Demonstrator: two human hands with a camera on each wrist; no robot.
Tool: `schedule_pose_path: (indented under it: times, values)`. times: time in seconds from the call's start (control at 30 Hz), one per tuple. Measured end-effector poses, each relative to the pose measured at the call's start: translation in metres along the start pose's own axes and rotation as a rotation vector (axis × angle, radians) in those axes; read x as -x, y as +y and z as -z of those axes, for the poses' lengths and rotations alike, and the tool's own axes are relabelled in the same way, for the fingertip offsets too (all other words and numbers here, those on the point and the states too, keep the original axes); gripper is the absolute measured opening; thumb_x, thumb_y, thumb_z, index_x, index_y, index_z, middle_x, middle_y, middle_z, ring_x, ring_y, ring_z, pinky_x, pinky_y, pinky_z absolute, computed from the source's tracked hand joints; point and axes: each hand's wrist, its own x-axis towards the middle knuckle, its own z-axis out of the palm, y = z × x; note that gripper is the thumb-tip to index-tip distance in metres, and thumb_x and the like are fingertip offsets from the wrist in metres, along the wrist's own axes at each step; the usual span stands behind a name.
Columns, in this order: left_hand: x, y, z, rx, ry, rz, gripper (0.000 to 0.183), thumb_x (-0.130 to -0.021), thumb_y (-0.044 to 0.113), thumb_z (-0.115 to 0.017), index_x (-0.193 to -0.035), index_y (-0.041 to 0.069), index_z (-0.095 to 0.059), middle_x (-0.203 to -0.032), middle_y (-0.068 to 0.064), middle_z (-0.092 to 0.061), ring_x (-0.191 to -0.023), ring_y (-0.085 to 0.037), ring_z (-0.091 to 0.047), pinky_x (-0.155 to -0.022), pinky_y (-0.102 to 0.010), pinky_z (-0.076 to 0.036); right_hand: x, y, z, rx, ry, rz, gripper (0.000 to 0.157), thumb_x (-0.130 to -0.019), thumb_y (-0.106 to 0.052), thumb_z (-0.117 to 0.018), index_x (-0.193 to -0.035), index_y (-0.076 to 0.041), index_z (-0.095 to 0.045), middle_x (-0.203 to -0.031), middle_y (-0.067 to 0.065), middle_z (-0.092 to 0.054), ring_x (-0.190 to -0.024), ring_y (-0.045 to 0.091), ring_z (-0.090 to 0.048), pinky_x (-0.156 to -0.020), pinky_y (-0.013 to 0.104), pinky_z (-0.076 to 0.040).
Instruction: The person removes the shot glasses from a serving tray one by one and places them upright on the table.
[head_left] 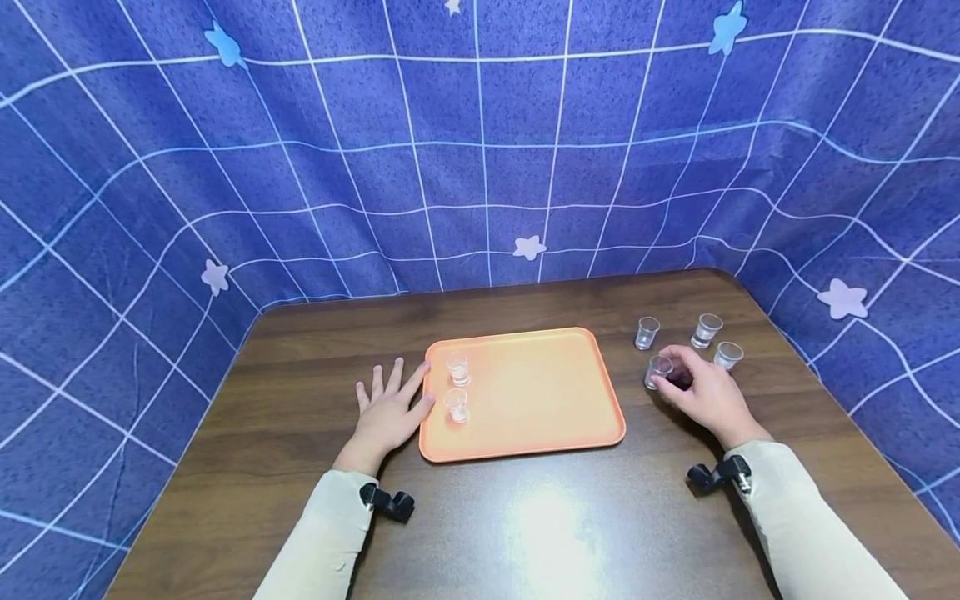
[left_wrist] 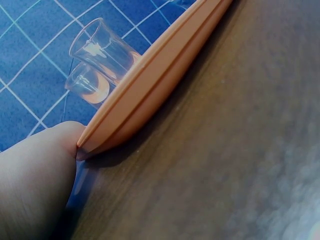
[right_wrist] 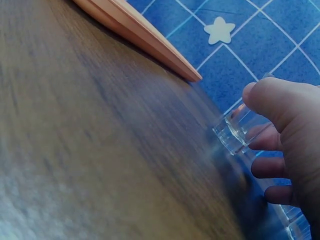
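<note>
Sleeves [head_left: 810, 525] extend forward; right fingers [head_left: 682, 357] (curled) pinch a glass [head_left: 656, 372].

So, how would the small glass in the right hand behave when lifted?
The small glass will probably be stiff, perhaps brittle, as its clear wall looks hard. Its smooth side may slip where the right hand pinches it.

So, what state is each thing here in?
Orange tray: flat, right way up.
Farther tray glass: upright.
Nearer tray glass: upright.
Held glass: rim up, pinched by the right hand.
Three other glasses: upright on the table.
Left hand: fingers spread, touching the tray.
Glass contents: cannot tell.
Blue cloth: hanging, slightly wavy.
</note>
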Motion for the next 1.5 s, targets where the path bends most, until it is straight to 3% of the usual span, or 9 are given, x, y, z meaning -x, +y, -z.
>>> schedule_pose_path:
  times: [0.53,0.8,0.93,1.1,1.23,1.37,1.5]
  values:
    - [0.002,0.002,0.001,0.001,0.012,-0.004,0.065,-0.102,0.064,-0.036,-0.16,0.039,-0.027,-0.168,-0.016,-0.014,-0.151,-0.052,0.003,-0.111,-0.075,0.008,0.004,0.001,-0.001,0.005,-0.014,-0.011,0.041,-0.084,-0.022,-0.081,-0.119,-0.012,-0.062,-0.093,0.001,-0.074,-0.076,0.015,-0.067,-0.067,0.04,-0.053]
    - [0.003,0.0,-0.002,-0.011,0.016,-0.015,0.065,-0.101,0.065,-0.036,-0.16,0.038,-0.028,-0.168,-0.017,-0.015,-0.151,-0.053,0.003,-0.11,-0.076,0.008,0.009,-0.001,0.001,0.004,-0.04,-0.045,0.049,-0.083,-0.027,-0.083,-0.124,-0.011,-0.06,-0.09,0.004,-0.073,-0.078,0.02,-0.069,-0.07,0.046,-0.052]
    - [0.002,0.001,-0.003,-0.006,0.023,-0.018,0.065,-0.101,0.066,-0.036,-0.16,0.038,-0.028,-0.168,-0.017,-0.015,-0.151,-0.052,0.003,-0.11,-0.076,0.008,0.006,-0.002,0.002,-0.003,-0.009,-0.032,0.054,-0.082,-0.027,-0.083,-0.126,-0.007,-0.059,-0.102,0.01,-0.072,-0.087,0.026,-0.068,-0.076,0.05,-0.051]
    - [0.001,0.0,-0.003,-0.002,0.015,-0.004,0.066,-0.101,0.067,-0.033,-0.16,0.039,-0.026,-0.168,-0.017,-0.013,-0.151,-0.052,0.005,-0.11,-0.075,0.009,-0.004,-0.006,0.001,-0.007,0.122,0.05,0.055,-0.077,-0.023,-0.084,-0.123,-0.001,-0.061,-0.115,0.018,-0.066,-0.107,0.037,-0.062,-0.092,0.053,-0.045]
    - [0.001,-0.002,-0.002,-0.007,0.016,0.003,0.066,-0.101,0.068,-0.032,-0.16,0.04,-0.025,-0.169,-0.017,-0.012,-0.151,-0.052,0.006,-0.11,-0.075,0.01,-0.02,-0.018,-0.006,-0.019,0.217,0.156,0.051,-0.076,-0.024,-0.081,-0.116,0.001,-0.064,-0.114,0.02,-0.066,-0.11,0.039,-0.06,-0.096,0.053,-0.042]
    - [0.001,-0.002,-0.002,-0.009,0.017,-0.004,0.067,-0.101,0.068,-0.033,-0.16,0.039,-0.026,-0.168,-0.017,-0.012,-0.151,-0.052,0.005,-0.11,-0.076,0.009,-0.04,-0.04,-0.017,-0.046,0.241,0.217,0.046,-0.077,-0.026,-0.079,-0.113,-0.001,-0.065,-0.113,0.019,-0.067,-0.109,0.037,-0.061,-0.095,0.053,-0.043]
    - [0.002,-0.001,-0.002,-0.009,0.012,0.0,0.067,-0.101,0.068,-0.033,-0.161,0.039,-0.025,-0.169,-0.016,-0.012,-0.151,-0.051,0.006,-0.11,-0.075,0.009,-0.058,-0.066,-0.03,-0.095,0.212,0.229,0.045,-0.079,-0.024,-0.079,-0.115,-0.001,-0.065,-0.113,0.017,-0.067,-0.11,0.036,-0.06,-0.096,0.053,-0.043]
